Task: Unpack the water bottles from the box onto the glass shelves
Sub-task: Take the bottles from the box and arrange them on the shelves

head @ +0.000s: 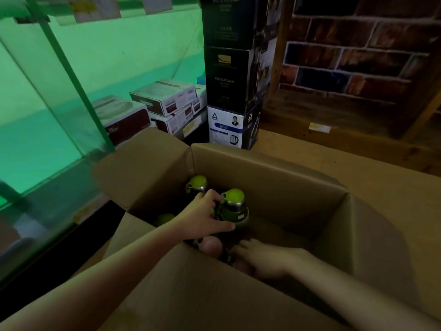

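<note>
My left hand [205, 215] gripped a green-capped bottle [235, 206] upright inside the box [274, 177]. My right hand [265, 258] reached low among the others; grip state I couldn't tell. Risk, imo: bottle snagging neighbours (packed close) or slipping during the lift to the glass shelf [47, 120].

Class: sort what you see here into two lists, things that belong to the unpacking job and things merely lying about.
Job: cardboard box; green-capped bottle gripped by left hand; second green-capped bottle; right hand reaching inside; glass shelves.

Lying about: stacked black cartons; kettle carton; white-and-red cartons.
</note>
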Demonstrator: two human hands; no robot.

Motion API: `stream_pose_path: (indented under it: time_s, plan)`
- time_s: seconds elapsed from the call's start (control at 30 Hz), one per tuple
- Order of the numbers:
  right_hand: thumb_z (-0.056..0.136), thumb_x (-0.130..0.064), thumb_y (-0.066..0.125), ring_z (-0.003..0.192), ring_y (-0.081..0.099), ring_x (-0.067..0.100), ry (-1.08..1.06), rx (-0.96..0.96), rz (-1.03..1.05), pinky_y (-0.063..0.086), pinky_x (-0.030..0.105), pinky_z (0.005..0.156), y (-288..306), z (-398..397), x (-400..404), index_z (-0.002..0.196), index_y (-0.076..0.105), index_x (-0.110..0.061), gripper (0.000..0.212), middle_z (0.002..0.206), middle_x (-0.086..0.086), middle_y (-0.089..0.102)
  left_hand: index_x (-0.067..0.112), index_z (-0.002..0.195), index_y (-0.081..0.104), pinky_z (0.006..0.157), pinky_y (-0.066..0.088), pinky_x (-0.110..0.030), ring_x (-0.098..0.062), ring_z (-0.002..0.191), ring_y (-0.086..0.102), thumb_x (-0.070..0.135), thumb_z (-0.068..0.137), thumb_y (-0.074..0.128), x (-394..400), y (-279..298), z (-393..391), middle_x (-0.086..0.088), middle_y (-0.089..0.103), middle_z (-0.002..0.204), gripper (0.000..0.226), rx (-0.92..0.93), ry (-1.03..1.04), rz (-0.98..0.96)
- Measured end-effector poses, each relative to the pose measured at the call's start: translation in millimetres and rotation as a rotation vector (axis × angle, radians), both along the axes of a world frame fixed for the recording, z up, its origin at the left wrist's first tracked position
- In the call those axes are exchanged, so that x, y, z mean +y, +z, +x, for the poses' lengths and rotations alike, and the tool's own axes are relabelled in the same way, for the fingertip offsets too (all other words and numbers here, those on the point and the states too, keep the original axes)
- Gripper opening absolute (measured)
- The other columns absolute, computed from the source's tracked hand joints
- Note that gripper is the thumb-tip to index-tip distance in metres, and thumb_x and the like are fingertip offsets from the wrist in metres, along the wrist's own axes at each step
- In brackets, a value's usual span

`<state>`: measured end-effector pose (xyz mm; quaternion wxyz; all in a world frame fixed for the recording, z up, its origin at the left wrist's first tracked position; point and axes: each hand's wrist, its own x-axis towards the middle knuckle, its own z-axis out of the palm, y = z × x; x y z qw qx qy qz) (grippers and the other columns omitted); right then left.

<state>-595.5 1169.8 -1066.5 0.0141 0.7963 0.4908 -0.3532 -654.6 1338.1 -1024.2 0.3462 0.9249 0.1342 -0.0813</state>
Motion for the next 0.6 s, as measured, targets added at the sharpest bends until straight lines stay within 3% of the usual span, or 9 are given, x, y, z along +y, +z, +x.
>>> stream_pose_path:
  time_s: [0.23, 0.37, 0.6]
  plan:
    - [0.084, -0.023, 0.065, 0.117, 0.041, 0.021, -0.067, -0.049, 0.095, 0.038, 0.029, 0.092, 8, 5, 3, 0.131, 0.040, -0.015, 0.054, 0.132, 0.006, 0.044, 0.018, 0.130, 0.041, 0.088, 0.048, -0.025, -0.014, 0.106, 0.053, 0.026, 0.069, 0.082, -1, 4, -5, -0.006, 0.044, 0.125, 0.074, -0.071, -0.004, -0.051]
    - [0.074, -0.030, 0.070, 0.113, 0.042, 0.019, -0.162, -0.096, 0.239, 0.042, 0.030, 0.097, 31, 17, 1, 0.127, 0.042, -0.014, 0.062, 0.123, 0.003, 0.044, 0.019, 0.131, 0.041, 0.091, 0.049, -0.029, -0.015, 0.106, 0.053, 0.024, 0.065, 0.085, 4, 15, -9, -0.005, 0.043, 0.125, 0.080, -0.088, -0.017, -0.046]
    - [0.073, -0.032, 0.071, 0.108, 0.040, 0.014, -0.168, -0.174, 0.358, 0.040, 0.027, 0.090, 82, 25, 10, 0.119, 0.044, -0.015, 0.056, 0.111, -0.004, 0.041, 0.019, 0.134, 0.037, 0.093, 0.047, -0.029, -0.015, 0.110, 0.051, 0.027, 0.065, 0.085, 1, 36, -9, -0.003, 0.043, 0.127, 0.084, -0.115, -0.040, -0.019]
